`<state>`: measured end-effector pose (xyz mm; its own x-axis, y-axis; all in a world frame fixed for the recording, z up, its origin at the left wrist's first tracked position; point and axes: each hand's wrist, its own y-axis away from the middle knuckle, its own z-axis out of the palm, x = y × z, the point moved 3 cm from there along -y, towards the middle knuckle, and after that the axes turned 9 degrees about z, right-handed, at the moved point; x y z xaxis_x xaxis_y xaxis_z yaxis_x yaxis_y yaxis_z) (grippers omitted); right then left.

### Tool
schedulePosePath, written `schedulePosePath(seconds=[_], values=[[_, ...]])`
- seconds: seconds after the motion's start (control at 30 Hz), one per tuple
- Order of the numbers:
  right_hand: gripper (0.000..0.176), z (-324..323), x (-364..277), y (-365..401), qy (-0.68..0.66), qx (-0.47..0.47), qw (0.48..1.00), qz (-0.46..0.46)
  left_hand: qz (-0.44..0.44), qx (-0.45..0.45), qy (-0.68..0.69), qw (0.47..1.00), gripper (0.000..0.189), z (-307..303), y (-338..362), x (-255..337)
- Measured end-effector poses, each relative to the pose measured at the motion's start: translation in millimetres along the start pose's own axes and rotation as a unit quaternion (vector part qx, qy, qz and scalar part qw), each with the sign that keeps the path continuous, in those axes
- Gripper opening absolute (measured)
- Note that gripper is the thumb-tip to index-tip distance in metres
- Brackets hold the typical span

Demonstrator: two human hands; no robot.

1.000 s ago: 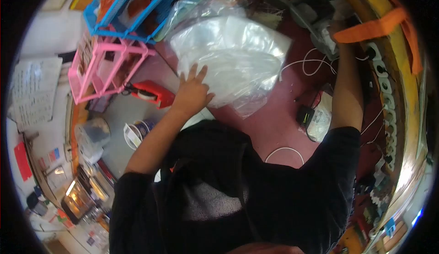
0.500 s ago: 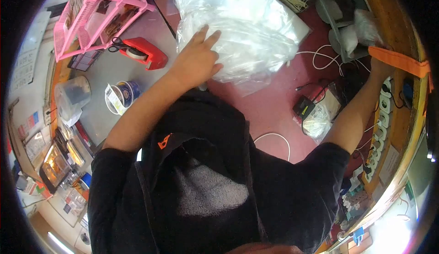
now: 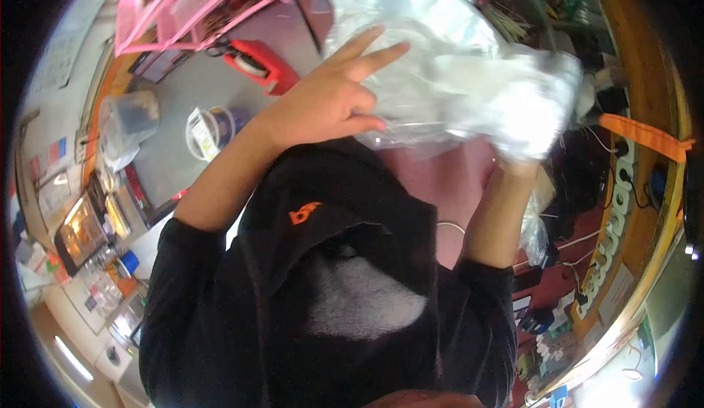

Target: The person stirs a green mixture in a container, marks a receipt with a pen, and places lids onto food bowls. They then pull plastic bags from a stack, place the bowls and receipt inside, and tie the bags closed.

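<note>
A stack of clear plastic bags [image 3: 411,48] lies on the red tabletop in front of me. My left hand [image 3: 337,100] is over the near left part of the stack, fingers spread and holding nothing. To the right, blurred by motion, is a bright, crumpled clear plastic bag [image 3: 535,107]. My right hand [image 3: 519,164] is behind this bag and carries it; its fingers are hidden by the plastic. The loose bag overlaps the right side of the stack.
A pink plastic rack [image 3: 183,12] stands at the back left, near a red tape dispenser [image 3: 264,67]. A round tub [image 3: 213,130] and a clear container [image 3: 128,118] are at the left. Power sockets [image 3: 612,217] and an orange strap [image 3: 645,136] line the right edge.
My right hand has come in from the far right edge to the stack, with a plastic bag now at it. My left hand's fingers have spread. The whole view has shifted.
</note>
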<state>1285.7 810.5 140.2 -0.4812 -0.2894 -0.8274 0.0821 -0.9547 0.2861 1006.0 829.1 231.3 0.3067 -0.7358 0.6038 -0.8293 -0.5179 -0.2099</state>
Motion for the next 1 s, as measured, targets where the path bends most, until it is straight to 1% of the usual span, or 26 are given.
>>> schedulePosePath(seconds=[0.03,0.07,0.1,0.13,0.17,0.23,0.27,0.3,0.33,0.37,0.4,0.43,0.47,0.5,0.53,0.57,0.63,0.67,0.7,0.77,0.8,0.83,0.87,0.9,0.97,1.0], values=[[0.036,21,22,6,0.166,0.025,0.981,-0.093,-0.009,0.0,-0.007,1.0,0.04,-9,9,5],[0.022,72,25,4,0.342,-0.08,0.932,-0.088,0.012,0.019,0.023,0.999,0.041,-19,18,12],[0.014,120,28,4,0.502,-0.178,0.842,-0.083,0.034,0.036,0.054,0.997,0.043,-29,28,19],[0.02,154,45,8,0.704,-0.194,0.676,-0.098,0.037,0.042,0.057,0.997,0.045,-37,39,24],[0.02,176,56,14,0.699,-0.203,0.678,-0.102,0.027,0.042,0.05,0.998,0.045,-45,55,25],[0.028,213,85,22,0.796,-0.271,0.535,-0.089,-0.009,0.055,0.014,0.998,0.045,-63,94,19],[0.036,223,88,20,0.75,-0.286,0.583,-0.124,-0.022,0.077,-0.004,0.997,0.045,-75,120,15],[0.037,237,75,18,0.643,-0.315,0.681,-0.156,-0.041,0.091,-0.023,0.995,0.045,-91,148,16],[0.039,251,55,16,0.519,-0.341,0.765,-0.173,-0.075,0.12,-0.049,0.989,0.043,-106,179,18],[0.039,267,36,12,0.415,-0.368,0.823,-0.122,-0.108,0.146,-0.074,0.981,0.04,-120,213,22],[0.04,279,26,4,0.308,-0.386,0.867,-0.062,-0.156,0.168,-0.111,0.967,0.04,-131,252,24],[0.038,279,27,-9,0.25,-0.374,0.889,-0.091,-0.197,0.194,-0.142,0.95,0.04,-143,290,29],[0.033,293,27,-19,0.24,-0.331,0.908,-0.089,-0.234,0.217,-0.171,0.932,0.04,-154,327,35],[0.027,313,36,-25,0.257,-0.277,0.924,-0.053,-0.264,0.25,-0.181,0.914,0.04,-162,365,38],[0.026,331,62,-35,0.274,-0.283,0.919,-0.007,-0.289,0.282,-0.19,0.895,0.04,-167,404,39],[0.025,347,101,-47,0.293,-0.285,0.912,0.037,-0.29,0.287,-0.191,0.893,0.04,-167,440,38],[0.024,377,194,-54,0.379,-0.272,0.867,0.174,-0.381,0.337,-0.2,0.837,0.033,-158,518,24],[0.028,379,253,-61,0.485,-0.264,0.826,0.111,-0.376,0.345,-0.198,0.837,0.033,-147,552,11],[0.033,385,294,-68,0.582,-0.251,0.773,0.043,-0.404,0.324,-0.203,0.831,0.028,-134,587,-9],[0.037,411,319,-56,0.615,-0.223,0.75,0.101,-0.481,0.27,-0.179,0.814,0.024,-99,647,-53],[0.037,414,330,-50,0.619,-0.216,0.748,0.1,-0.529,0.239,-0.151,0.8,0.023,-74,673,-75],[0.033,410,338,-50,0.617,-0.185,0.76,0.092,-0.495,0.216,-0.191,0.82,0.028,-45,705,-96],[0.03,410,340,-53,0.614,-0.153,0.77,0.081,-0.525,0.181,-0.159,0.816,0.03,-44,711,-100],[0.03,412,338,-52,0.621,-0.146,0.766,0.075,-0.554,0.146,-0.125,0.81,0.031,-40,712,-98],[0.026,415,333,-47,0.595,-0.119,0.791,0.083,-0.535,0.142,-0.121,0.824,0.031,-45,715,-90],[0.024,421,331,-46,0.548,-0.111,0.823,0.104,-0.524,0.13,-0.119,0.833,0.032,-48,716,-87]])
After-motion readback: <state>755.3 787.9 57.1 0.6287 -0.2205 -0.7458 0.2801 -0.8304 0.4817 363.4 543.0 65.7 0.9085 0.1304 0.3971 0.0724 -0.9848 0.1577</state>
